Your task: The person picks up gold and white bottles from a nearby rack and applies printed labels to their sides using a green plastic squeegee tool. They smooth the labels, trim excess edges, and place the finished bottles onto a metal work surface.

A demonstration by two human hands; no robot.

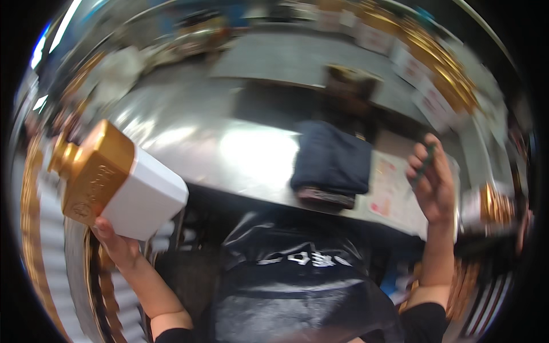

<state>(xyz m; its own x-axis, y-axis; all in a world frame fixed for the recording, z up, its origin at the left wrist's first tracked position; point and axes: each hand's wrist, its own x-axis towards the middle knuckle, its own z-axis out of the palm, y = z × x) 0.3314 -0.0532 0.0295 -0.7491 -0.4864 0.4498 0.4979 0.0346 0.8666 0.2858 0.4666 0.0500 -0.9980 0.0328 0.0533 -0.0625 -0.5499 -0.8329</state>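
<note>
While left hand (117,243) grips gold-and-white bottle (124,184) | right hand (433,186) clasps small dark object (425,162)

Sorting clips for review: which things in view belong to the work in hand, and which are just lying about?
Likely in use:
gold-and-white bottle, in left hand
small dark green item, in right hand
perhaps similar containers, upper right

Apparently lying about:
folded navy cloth
red-marked sheet

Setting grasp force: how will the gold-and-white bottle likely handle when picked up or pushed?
The gold-and-white bottle is probably stiff: its flat faces show no sagging. Its shiny gold part may be slippery. The angular body suggests it would resist rolling.
</note>
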